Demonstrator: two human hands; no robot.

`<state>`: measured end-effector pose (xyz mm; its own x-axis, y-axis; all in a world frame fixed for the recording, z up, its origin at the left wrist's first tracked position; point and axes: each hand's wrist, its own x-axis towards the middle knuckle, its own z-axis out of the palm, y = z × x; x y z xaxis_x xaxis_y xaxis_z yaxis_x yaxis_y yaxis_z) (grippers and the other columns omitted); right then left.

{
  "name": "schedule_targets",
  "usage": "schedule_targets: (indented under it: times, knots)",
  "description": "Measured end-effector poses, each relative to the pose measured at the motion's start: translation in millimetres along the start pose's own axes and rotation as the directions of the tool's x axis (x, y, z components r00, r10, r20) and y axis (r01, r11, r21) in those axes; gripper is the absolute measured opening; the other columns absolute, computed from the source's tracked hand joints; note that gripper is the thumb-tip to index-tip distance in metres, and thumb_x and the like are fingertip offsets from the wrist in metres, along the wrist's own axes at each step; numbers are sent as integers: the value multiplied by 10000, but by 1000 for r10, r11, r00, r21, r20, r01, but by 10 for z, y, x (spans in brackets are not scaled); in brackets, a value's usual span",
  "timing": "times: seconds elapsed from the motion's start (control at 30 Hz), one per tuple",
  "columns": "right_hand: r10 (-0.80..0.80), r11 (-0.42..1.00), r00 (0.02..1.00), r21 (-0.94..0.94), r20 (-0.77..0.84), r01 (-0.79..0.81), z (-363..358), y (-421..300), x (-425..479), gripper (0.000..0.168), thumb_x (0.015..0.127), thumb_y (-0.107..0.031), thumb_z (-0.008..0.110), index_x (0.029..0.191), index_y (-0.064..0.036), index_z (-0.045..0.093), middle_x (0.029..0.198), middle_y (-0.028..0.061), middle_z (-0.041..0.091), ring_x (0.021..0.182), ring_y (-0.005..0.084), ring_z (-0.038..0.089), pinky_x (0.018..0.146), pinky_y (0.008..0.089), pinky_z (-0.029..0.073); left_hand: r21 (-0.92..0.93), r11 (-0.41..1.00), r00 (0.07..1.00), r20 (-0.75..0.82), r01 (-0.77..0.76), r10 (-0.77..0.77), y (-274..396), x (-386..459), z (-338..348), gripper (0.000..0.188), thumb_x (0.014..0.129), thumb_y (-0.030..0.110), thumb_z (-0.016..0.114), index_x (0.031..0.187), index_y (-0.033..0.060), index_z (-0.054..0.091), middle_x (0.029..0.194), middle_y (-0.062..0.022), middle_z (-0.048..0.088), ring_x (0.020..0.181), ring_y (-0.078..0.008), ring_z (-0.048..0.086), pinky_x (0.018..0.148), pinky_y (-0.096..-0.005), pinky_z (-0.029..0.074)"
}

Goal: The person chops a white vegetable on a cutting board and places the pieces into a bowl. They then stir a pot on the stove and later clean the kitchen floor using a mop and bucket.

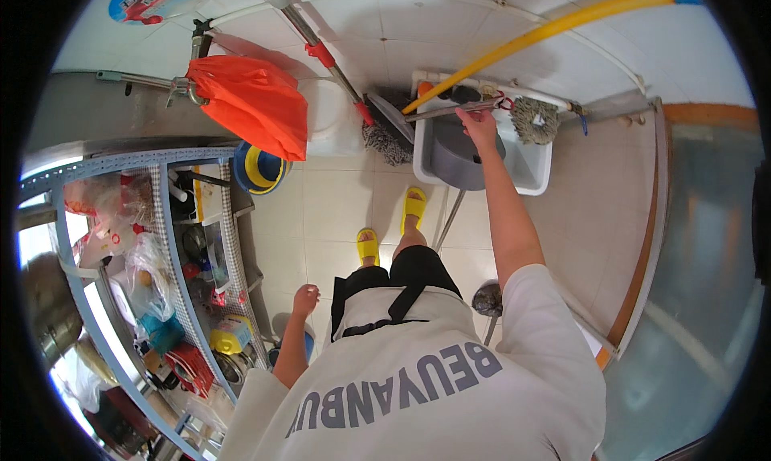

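My right hand reaches forward, its fingers around a metal pole with a red loop at its far right end. Below that hand a dark grey bucket sits in a white floor-standing mop sink. A grey mop head hangs at the sink's right side. The long yellow handle slants up from the dustpan beside the sink. My left hand hangs low at my side with curled fingers, nothing visible in it, near the shelf.
A mop with a grey fringe leans left of the sink. Beside it hang an orange-red bag and a blue-yellow bucket below. A cluttered metal shelf lines the left. A frosted glass door stands on the right.
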<state>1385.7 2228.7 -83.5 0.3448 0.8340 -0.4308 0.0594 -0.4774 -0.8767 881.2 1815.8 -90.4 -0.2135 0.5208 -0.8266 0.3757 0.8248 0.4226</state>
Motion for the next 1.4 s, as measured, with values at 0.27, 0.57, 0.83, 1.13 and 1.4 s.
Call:
schedule_targets:
  times: [0.27, 0.57, 0.83, 1.13, 1.4]
  knots:
    - [-624, 677, 768, -391, 145, 624, 366, -341, -306, 137, 790, -165, 632, 866, -51, 634, 707, 106, 655, 724, 288, 661, 601, 343, 515, 70, 991, 989, -82, -117, 123, 372, 18, 386, 241, 842, 244, 555, 928, 32, 630, 800, -143, 656, 730, -257, 637, 679, -359, 507]
    - [-323, 943, 935, 40, -147, 332, -1046, -1078, -1782, 287, 912, -220, 540, 920, 38, 665, 816, 128, 656, 533, 171, 626, 474, 251, 506, -385, 920, 997, -32, -71, 64, 2089, 371, 276, 494, 923, 420, 500, 1231, 34, 485, 1080, -135, 621, 971, -195, 584, 790, -335, 488]
    - [-176, 913, 929, 298, -325, 278, -2433, -1822, -2867, 326, 845, -275, 568, 906, 36, 645, 750, 97, 633, 513, 169, 564, 453, 245, 452, -510, 752, 906, -167, -417, 388, 3489, 901, 610, 861, 899, 652, 319, 1351, -80, 365, 1308, -260, 476, 1274, -328, 410, 1065, -354, 280]
    - [-192, 786, 896, 484, -401, 385, -2765, -1843, -3739, 245, 852, -234, 572, 898, -3, 640, 750, 55, 637, 544, 128, 562, 412, 205, 447, -304, 542, 610, -546, -783, 575, 4371, 0, 416, 423, 882, 362, 612, 878, -59, 576, 795, -170, 598, 724, -254, 555, 707, -335, 444]
    - [-124, 727, 858, 543, -499, 421, -2847, -1606, -4048, 270, 839, -243, 590, 878, 19, 641, 713, 74, 631, 523, 133, 567, 388, 209, 444, -415, 528, 667, -360, -741, 653, 4528, -331, 212, 452, 932, 424, 503, 961, -23, 563, 900, -138, 595, 815, -221, 513, 767, -316, 422]
